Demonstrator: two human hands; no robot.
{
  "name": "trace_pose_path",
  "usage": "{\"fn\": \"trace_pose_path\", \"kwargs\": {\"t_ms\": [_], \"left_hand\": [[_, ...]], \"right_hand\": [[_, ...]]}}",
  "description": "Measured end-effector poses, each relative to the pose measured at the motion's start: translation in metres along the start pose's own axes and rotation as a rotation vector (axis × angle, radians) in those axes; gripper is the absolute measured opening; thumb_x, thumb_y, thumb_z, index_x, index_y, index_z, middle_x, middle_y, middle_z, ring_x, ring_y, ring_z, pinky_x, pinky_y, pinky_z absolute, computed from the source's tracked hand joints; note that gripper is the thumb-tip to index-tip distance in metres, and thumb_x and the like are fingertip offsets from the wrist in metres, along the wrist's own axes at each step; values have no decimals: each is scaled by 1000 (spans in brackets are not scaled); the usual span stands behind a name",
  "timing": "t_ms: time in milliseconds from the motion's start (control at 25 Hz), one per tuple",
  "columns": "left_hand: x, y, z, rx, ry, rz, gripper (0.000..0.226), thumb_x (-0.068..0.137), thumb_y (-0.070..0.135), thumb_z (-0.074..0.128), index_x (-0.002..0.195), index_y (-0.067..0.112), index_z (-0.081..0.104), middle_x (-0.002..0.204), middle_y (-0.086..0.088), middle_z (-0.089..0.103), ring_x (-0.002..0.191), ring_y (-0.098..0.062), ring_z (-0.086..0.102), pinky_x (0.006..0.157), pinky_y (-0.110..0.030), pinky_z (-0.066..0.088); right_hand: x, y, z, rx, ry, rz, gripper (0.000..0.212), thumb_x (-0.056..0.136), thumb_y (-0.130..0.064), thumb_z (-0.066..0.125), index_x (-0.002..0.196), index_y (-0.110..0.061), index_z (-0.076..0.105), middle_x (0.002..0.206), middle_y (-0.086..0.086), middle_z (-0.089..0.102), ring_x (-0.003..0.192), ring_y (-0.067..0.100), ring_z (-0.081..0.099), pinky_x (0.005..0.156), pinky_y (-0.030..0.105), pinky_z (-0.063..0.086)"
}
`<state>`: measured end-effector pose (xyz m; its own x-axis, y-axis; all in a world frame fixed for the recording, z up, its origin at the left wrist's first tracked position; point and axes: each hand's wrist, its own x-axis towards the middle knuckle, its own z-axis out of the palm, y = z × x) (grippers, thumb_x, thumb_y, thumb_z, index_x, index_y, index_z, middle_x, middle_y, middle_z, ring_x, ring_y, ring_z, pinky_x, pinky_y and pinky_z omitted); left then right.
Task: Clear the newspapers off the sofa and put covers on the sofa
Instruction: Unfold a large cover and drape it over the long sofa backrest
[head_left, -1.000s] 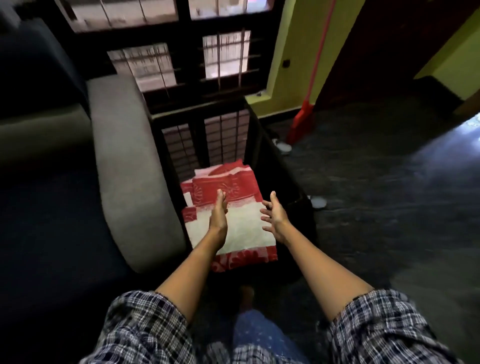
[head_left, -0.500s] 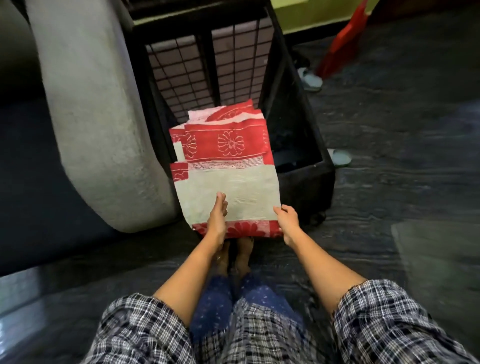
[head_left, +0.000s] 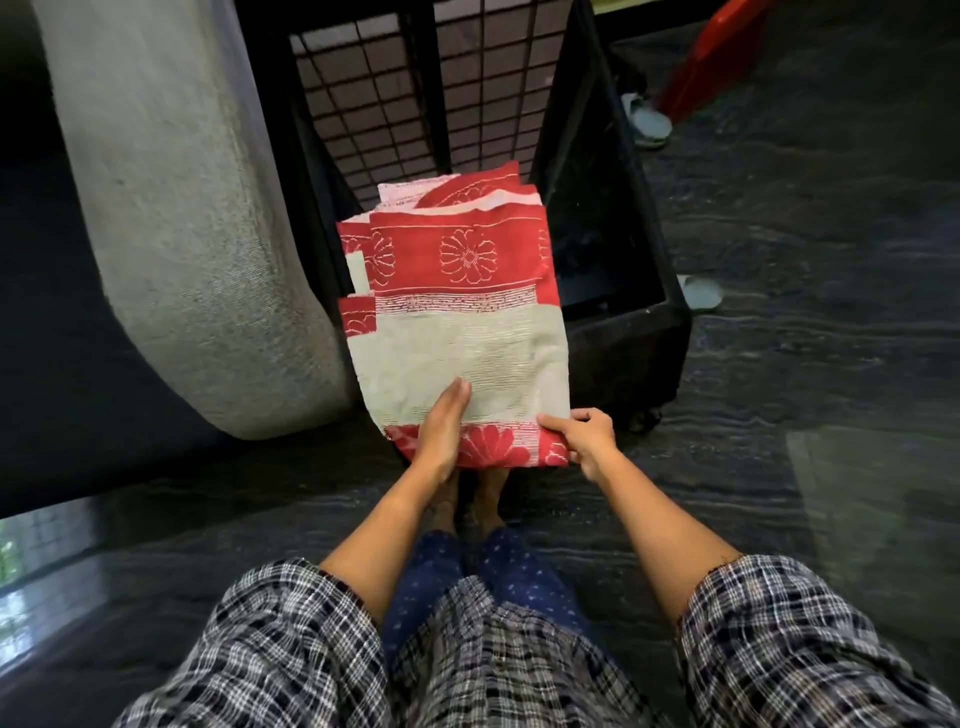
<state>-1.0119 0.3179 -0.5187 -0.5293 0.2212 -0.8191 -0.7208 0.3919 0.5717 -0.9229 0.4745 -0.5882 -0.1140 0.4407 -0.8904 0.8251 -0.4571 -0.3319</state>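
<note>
A folded red and cream cover (head_left: 457, 332), woven with flower motifs, lies in the black wire-backed rack (head_left: 623, 312) that stands just beside the sofa's grey armrest (head_left: 176, 234). Its near edge juts out over the dark floor (head_left: 805, 364) towards the person, and several folded layers show at its far end against the wire grid.

The left hand (head_left: 441, 434) grips the near edge of the cover left of its middle: the thumb lies flat on top of the cream band, while the fingers go out of sight beneath the cloth. The right hand (head_left: 587, 441) pinches the near right corner, thumb pressed on the red border and fingers curled round the edge. Both forearms reach forward out of checked sleeves (head_left: 789, 639).

Below the cover's edge the person's bare feet (head_left: 470, 501) stand close together on the floor, above blue dotted trousers (head_left: 498, 587). Right of the rack a pale slipper (head_left: 701, 293) lies on the floor, a second pale slipper (head_left: 647, 122) lies farther off, and a red plastic thing (head_left: 717, 57), cut off by the frame's top edge, stands near it
</note>
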Motion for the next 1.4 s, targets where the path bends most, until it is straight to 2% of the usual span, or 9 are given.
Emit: {"fn": "trace_pose_path", "kwargs": {"t_ms": [240,400,480,560,680,760,880,1000,1400], "left_hand": [[-31,10,0,477,-182,215,90,70,50,74,145,31,27,144,2,39,129,-15,39,107,-33,34],[-32,27,-13,558,199,501,46,87,7,58,130,16,48,124,-10,59,116,-27,55,95,-31,41],[-32,36,-21,609,241,513,40,86,0,52,124,13,54,118,-13,63,111,-32,57,92,-33,42],[-36,41,-29,700,186,556,42,84,-1,53,124,13,54,119,-12,63,112,-32,56,93,-36,43],[-52,53,-46,622,260,657,43,82,-4,53,122,11,55,118,-12,63,111,-32,57,93,-34,41],[-67,69,-65,481,386,716,40,80,-6,53,117,9,58,109,-14,66,103,-32,61,87,-30,41],[-100,100,-114,307,627,849,27,84,7,55,111,5,60,99,-16,68,93,-31,64,78,-27,40],[-142,121,-179,265,875,1018,36,87,29,47,105,2,62,93,-18,68,85,-24,58,73,-28,38],[-334,90,-466,253,1373,1212,55,88,52,42,100,3,63,87,-11,67,79,-23,62,69,-18,39]], "right_hand": [[-65,-57,13,469,-431,12,29,81,7,63,109,6,55,82,16,70,66,20,70,56,32,58],[-90,-75,15,554,-464,-95,15,95,-8,49,106,-2,56,73,7,72,60,15,69,58,26,58],[-94,-77,14,174,-236,-355,29,90,-6,57,119,-3,53,85,9,66,63,13,66,60,19,55],[-95,-81,15,-403,-50,-797,59,77,-7,68,132,-12,47,115,12,50,98,20,55,88,22,45],[-114,-106,30,-789,-135,-1217,60,71,-12,65,129,-18,52,141,11,34,131,27,29,110,39,18],[-137,-128,47,-794,-248,-1322,47,73,-7,62,119,-4,58,130,18,51,125,33,43,113,42,19],[-199,-156,88,-634,-187,-1492,38,78,-23,60,105,4,62,100,22,66,94,36,62,82,34,42],[-282,-173,148,-470,-154,-1762,34,76,-41,53,85,-9,58,69,16,64,63,33,59,54,34,36],[-554,-108,374,-91,-500,-2031,45,80,-49,52,75,-4,54,56,-13,44,52,10,45,50,34,41]]}}
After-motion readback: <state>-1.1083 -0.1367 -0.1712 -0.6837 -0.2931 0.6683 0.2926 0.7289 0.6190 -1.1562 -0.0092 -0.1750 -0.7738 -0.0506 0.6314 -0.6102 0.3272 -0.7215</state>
